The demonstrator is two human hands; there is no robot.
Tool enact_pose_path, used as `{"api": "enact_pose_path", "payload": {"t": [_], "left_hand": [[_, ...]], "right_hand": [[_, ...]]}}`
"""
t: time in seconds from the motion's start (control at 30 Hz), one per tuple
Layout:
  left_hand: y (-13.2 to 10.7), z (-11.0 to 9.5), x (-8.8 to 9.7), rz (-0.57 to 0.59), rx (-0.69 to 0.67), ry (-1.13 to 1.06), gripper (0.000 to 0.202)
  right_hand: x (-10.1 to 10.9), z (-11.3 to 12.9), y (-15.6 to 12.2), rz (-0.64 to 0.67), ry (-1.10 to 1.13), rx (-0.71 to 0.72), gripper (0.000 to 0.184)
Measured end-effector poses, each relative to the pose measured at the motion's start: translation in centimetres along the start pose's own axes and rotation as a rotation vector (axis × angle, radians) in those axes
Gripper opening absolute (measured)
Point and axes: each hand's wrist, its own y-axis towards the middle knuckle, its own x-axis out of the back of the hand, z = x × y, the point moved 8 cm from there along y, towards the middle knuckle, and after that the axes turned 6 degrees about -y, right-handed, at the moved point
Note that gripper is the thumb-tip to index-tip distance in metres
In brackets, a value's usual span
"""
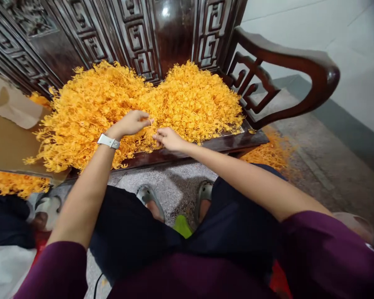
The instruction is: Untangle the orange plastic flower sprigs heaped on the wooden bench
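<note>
A big heap of orange plastic flower pieces [190,104] covers the seat of a dark carved wooden bench [180,151]. Over the heap's front part, my left hand [132,123], with a pale watch strap at the wrist, reaches in from the left. Its thumb and fingers pinch a small orange flower piece at the tips. Close by, just right of and below it, my right hand [169,139] has its fingers curled together above the seat's front edge. Whatever lies in them is too small to make out. The two hands are near each other but apart.
A curved wooden armrest [286,54] closes off the bench's right end. More orange pieces [268,153] lie on the floor beyond it. At left are a cardboard box [12,137] and another person's shoe [46,209]. My feet rest on the speckled floor below.
</note>
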Motion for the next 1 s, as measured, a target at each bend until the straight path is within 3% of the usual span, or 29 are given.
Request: {"api": "enact_pose_path", "payload": {"t": [0.1,0.17,0.23,0.47,0.63,0.73,0.8,0.9,1.0], "left_hand": [[-0.1,-0.2,1.5,-0.326,0.001,-0.155,0.037],[-0.3,0.4,2.2,-0.505,0.008,-0.221,0.032],[-0.1,0.9,2.3,-0.597,0.011,-0.228,0.025],[0.0,-2.0,0.9,-0.548,-0.202,-0.037,0.037],[-1.6,-2.8,-0.5,-0.515,-0.167,-0.123,0.028],[-2.9,-2.4,-0.6,-0.634,-0.088,-0.339,0.023],[-3.3,-2.1,-1.3,-0.655,-0.044,-0.587,0.027],[-2.8,-2.0,-3.5,-0.555,0.027,-0.933,0.045],[-2.5,-1.7,-5.3,-0.459,0.133,-1.108,0.054]], "right_hand": [[2.6,0.9,0.6,0.026,0.337,0.06,0.037],[4.8,1.5,0.8,0.027,0.404,0.121,0.04],[6.8,1.8,0.4,0.041,0.401,0.18,0.045],[12.0,0.9,-4.3,0.118,0.253,0.265,0.055],[14.1,0.9,-6.8,0.069,0.151,0.286,0.054],[14.5,0.3,-7.4,0.012,0.168,0.246,0.049],[14.2,-0.3,-7.7,-0.002,0.233,0.188,0.041],[13.3,-1.1,-7.8,-0.025,0.399,0.096,0.033],[12.5,-1.4,-7.8,-0.034,0.497,0.045,0.032]]}}
